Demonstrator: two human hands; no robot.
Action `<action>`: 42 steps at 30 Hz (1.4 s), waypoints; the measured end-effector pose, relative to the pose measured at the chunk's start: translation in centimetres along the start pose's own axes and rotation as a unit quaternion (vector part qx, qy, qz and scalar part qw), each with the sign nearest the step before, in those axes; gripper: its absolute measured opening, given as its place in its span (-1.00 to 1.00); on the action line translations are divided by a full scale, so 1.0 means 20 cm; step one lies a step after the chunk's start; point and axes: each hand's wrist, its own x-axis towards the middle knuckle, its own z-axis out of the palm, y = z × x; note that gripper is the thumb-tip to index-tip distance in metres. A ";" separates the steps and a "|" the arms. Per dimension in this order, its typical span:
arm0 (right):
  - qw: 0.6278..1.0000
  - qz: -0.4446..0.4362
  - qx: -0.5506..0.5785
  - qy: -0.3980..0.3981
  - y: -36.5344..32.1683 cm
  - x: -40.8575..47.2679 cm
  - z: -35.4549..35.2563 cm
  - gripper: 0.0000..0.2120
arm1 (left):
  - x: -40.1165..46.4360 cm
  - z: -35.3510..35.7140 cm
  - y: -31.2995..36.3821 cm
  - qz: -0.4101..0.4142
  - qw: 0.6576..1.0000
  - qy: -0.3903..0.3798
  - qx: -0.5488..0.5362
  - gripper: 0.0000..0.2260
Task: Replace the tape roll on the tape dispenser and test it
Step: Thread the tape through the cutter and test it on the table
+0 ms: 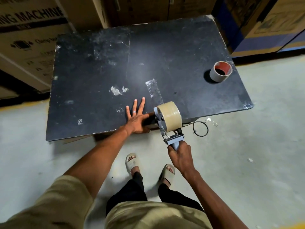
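A grey hand-held tape dispenser (pixel 166 131) carries a full beige tape roll (pixel 170 115) at the near edge of a black table (pixel 92 66). My right hand (pixel 180 156) is shut on the dispenser's handle, below the table edge. A clear strip of tape (pixel 155 92) runs along the tabletop from the roll toward the far side. My left hand (pixel 136 117) lies flat on the table just left of the dispenser, fingers spread, holding nothing. An empty cardboard tape core (pixel 220 71) with a reddish inside stands at the table's right side.
Large cardboard boxes (pixel 31 38) stand to the left and behind the table, with blue-edged boxes (pixel 264 22) at the right. A black cable (pixel 200 128) loops on the grey floor by the table's near right corner. My sandalled feet (pixel 148 166) stand just below the table edge.
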 end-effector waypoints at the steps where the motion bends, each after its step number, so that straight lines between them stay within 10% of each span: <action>1: 1.000 -0.003 0.002 0.000 0.00 0.00 0.00 -0.82 | 0.00 0.00 0.00 -0.005 1.000 -0.005 0.004 -0.26; 20: 0.999 0.015 0.035 -0.006 0.10 -0.10 0.01 -0.79 | -0.01 0.02 0.04 -0.038 0.999 -0.002 0.023 0.04; 42: 0.999 0.047 0.011 -0.025 0.10 -0.10 -0.01 -0.79 | 0.00 0.01 0.04 -0.025 1.000 -0.010 0.016 -0.05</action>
